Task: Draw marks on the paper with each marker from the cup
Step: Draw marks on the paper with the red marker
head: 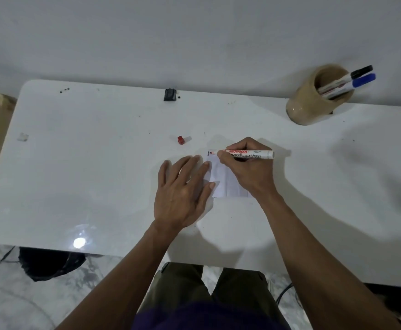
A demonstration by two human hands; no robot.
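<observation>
A small white paper [223, 181] lies on the white table [99, 163] near the middle. My left hand [182, 194] rests flat with its fingertips pressing the paper's left edge. My right hand [247, 167] grips an uncapped red marker [249, 154], its tip touching the paper's top left corner beside a short dark mark [208, 153]. The marker's red cap [181, 140] stands on the table just left of the paper. At the back right a tan cup [313, 101] holds a black-capped marker [358, 73] and a blue-capped marker [361, 81].
A small black clip-like object [170, 94] sits at the table's far edge against the white wall. A scrap of clear tape [22, 136] lies at the left. Below the near edge are my legs, a black bag [49, 263] and cables on the floor.
</observation>
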